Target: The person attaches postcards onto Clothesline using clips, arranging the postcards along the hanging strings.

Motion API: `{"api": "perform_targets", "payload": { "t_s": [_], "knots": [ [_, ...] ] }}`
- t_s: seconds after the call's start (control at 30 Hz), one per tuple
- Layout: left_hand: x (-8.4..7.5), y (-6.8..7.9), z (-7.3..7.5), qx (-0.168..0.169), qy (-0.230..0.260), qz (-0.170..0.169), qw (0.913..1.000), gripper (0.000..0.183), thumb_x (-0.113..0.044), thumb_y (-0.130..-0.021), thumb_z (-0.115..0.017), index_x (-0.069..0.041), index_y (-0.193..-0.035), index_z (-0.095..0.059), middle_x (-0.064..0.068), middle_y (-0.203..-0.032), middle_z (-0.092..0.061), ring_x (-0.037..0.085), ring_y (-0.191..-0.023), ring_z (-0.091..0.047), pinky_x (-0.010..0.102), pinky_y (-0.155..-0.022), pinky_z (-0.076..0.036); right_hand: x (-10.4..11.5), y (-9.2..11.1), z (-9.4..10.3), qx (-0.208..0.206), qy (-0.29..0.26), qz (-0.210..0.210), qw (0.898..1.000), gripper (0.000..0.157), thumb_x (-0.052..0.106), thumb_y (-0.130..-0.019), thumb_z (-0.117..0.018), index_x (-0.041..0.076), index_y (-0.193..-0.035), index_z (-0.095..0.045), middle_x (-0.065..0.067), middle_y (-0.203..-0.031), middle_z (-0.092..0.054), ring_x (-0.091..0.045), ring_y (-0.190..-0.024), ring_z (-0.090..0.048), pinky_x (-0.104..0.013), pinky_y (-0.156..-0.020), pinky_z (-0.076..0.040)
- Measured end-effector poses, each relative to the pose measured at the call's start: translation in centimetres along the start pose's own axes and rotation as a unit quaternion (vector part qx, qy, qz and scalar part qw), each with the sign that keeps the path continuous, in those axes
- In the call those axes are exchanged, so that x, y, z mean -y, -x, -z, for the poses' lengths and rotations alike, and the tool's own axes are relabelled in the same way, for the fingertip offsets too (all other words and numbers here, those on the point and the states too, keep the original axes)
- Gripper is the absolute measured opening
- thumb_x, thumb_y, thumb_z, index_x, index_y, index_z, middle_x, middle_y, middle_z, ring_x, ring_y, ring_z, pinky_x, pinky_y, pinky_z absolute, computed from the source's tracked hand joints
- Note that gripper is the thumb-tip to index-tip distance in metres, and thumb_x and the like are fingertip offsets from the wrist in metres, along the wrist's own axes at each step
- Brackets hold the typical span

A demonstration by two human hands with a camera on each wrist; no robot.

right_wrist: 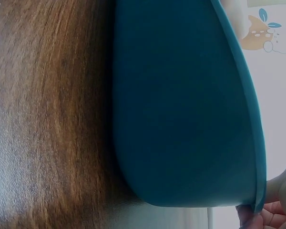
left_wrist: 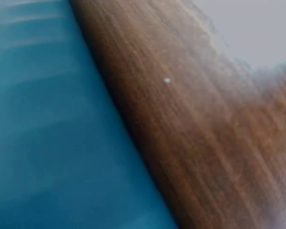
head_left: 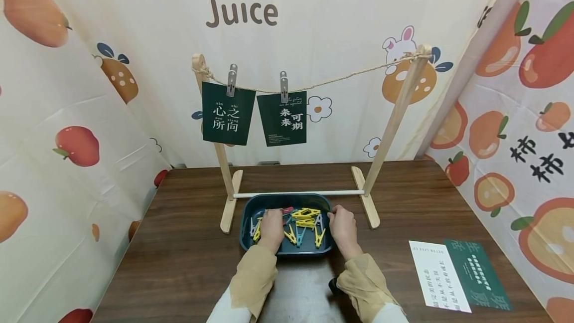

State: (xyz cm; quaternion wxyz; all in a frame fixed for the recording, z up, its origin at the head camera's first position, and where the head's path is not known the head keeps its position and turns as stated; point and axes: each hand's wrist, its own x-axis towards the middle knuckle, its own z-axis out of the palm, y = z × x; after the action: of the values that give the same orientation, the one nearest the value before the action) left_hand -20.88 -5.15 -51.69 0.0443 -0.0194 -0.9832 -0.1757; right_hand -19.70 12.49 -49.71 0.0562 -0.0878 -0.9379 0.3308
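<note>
A dark blue plastic basin [head_left: 291, 251] stands on the table, holding yellow, blue, red and grey clothespins [head_left: 306, 218]. My left hand [head_left: 271, 231] reaches over the basin's near side among the clothespins; its fingertips are hidden, and the left wrist view has only the basin's outer wall [left_wrist: 62, 133] and wood. At the right end, my right hand [head_left: 343, 228] pinches the rim between thumb and fingers, which the right wrist view confirms at the rim [right_wrist: 260, 191]. Two dark green cards [head_left: 228, 131] [head_left: 283, 136] hang above from the rope by grey clips [head_left: 231, 80] [head_left: 284, 86].
Behind the basin is a wooden rack with two slanted posts [head_left: 394, 123], feet, a white crossbar [head_left: 298, 193] and a sagging rope [head_left: 345, 79]. A white card [head_left: 438, 275] and a green card [head_left: 477, 275] lie overlapping at the table's right. Printed curtains [head_left: 148, 9] surround the table.
</note>
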Motion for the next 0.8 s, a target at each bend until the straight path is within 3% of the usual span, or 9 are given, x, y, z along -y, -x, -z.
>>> {"api": "perform_targets", "payload": {
  "t_s": [0.27, 0.8],
  "knots": [
    [-0.07, 0.02, -0.05, 0.027, -0.003, 0.022, 0.9994, 0.022, 0.001, -0.07, -0.072, 0.001, -0.091, -0.064, 0.014, -0.085, -0.06, 0.025, -0.074, -0.056, 0.039, -0.066, -0.049, -0.23, -0.09, -0.1, 0.002, -0.001, -0.004, 1.0, 0.018, 0.012, -0.086, -0.058, -0.004, -0.095, -0.06, -0.02, -0.083, -0.062, -0.025, -0.061, -0.058, -0.034, -0.046, -0.045],
    [-0.65, -0.08, -0.65, 0.004, -0.035, 0.015, 0.9992, 0.012, -0.009, -0.078, -0.067, 0.001, -0.085, -0.065, 0.014, -0.079, -0.06, 0.026, -0.07, -0.058, 0.04, -0.06, -0.05, -0.11, 0.07, -0.1, -0.006, 0.0, 0.0, 1.0, 0.018, 0.013, -0.086, -0.058, -0.004, -0.094, -0.06, -0.019, -0.083, -0.063, -0.026, -0.063, -0.059, -0.036, -0.048, -0.045]
  ]
}}
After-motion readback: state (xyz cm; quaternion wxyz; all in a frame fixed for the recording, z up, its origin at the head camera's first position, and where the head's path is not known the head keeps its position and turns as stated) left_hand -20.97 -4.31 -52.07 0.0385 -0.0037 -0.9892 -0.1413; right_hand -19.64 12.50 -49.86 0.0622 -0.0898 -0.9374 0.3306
